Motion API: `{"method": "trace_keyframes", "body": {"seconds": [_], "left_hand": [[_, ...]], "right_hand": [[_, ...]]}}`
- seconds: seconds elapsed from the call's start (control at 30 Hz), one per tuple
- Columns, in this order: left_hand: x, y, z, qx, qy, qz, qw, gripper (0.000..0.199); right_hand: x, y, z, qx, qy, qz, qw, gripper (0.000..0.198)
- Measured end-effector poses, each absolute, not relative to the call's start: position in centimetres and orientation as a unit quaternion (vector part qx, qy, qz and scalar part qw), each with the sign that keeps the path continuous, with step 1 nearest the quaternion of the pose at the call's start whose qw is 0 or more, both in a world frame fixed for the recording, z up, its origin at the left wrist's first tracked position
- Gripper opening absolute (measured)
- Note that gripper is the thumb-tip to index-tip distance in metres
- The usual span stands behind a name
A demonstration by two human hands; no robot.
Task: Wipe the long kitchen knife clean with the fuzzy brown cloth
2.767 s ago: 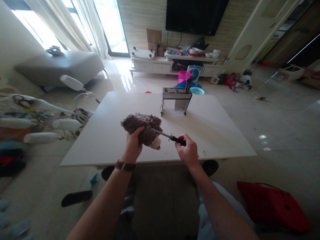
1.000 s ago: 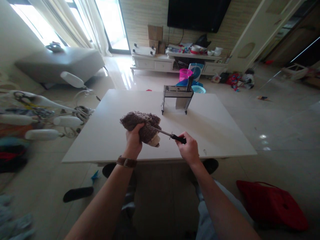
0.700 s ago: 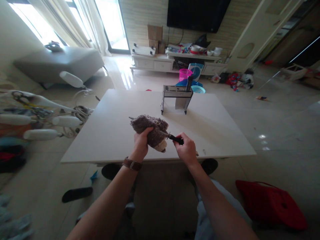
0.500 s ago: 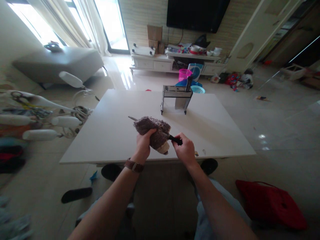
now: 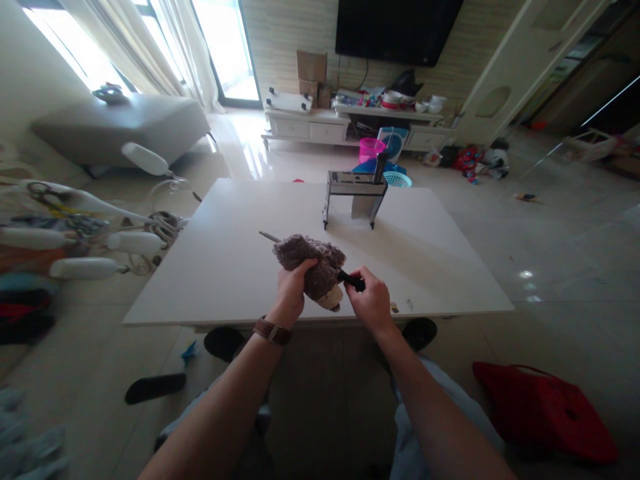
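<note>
My left hand (image 5: pixel 293 288) is wrapped round a fuzzy grey-brown cloth (image 5: pixel 320 267) with a beige patch at its lower end. The cloth is folded over a knife, and only the grey blade tip (image 5: pixel 269 236) sticks out at the left. My right hand (image 5: pixel 369 297) grips the knife's black handle (image 5: pixel 353 280) on the other side. Most of the blade is hidden in the cloth. Both hands are above the near part of a white table (image 5: pixel 225 267). Behind them stands a metal-framed rack (image 5: pixel 355 180) with a black handle rising from its right end.
Small scraps (image 5: pixel 394 307) lie at the table's near edge. A red bag (image 5: pixel 543 410) is on the floor at the right. White bottle-like objects (image 5: pixel 145 158) and cables are left of the table. Beyond it are a pink basket (image 5: pixel 371 149) and a TV cabinet (image 5: pixel 320 131).
My left hand and the cloth have slid slightly toward the handle, so a little more of the blade tip shows. My right hand keeps its hold. The view has shifted slightly.
</note>
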State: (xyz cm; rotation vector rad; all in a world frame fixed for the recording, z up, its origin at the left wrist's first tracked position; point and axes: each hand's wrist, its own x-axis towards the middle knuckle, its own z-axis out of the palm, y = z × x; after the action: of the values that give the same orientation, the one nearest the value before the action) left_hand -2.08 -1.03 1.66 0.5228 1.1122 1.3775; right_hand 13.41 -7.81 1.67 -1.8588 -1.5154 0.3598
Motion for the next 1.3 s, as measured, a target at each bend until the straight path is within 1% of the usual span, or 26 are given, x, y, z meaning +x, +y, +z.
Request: {"method": "trace_keyframes", "body": {"seconds": [0.47,0.6,0.77,1.0,1.17,1.3], "left_hand": [[-1.7,-1.2,2.1,0.218,0.475,0.595,0.611,0.041],[-1.5,-1.1,2.0,0.205,0.473,0.604,0.608,0.042],[-2.8,0.1,2.2,0.19,0.456,0.652,0.575,0.044],[-5.5,1.7,3.5,0.136,0.451,0.706,0.528,0.04],[-5.1,1.5,3.1,0.131,0.46,0.7,0.53,0.039],[-4.3,1.2,2.6,0.138,0.471,0.678,0.547,0.039]], "right_hand": [[13.7,-7.8,1.7,-0.712,-0.59,0.142,0.354,0.006],[14.2,-7.6,2.1,-0.722,-0.58,0.124,0.356,0.004],[15.3,-7.3,2.2,-0.73,-0.563,0.104,0.373,0.003],[16.3,-7.3,2.0,-0.737,-0.547,0.103,0.383,0.007],[16.3,-7.2,1.9,-0.755,-0.526,0.085,0.382,0.008],[15.6,-7.1,1.8,-0.752,-0.53,0.108,0.377,0.007]]}}
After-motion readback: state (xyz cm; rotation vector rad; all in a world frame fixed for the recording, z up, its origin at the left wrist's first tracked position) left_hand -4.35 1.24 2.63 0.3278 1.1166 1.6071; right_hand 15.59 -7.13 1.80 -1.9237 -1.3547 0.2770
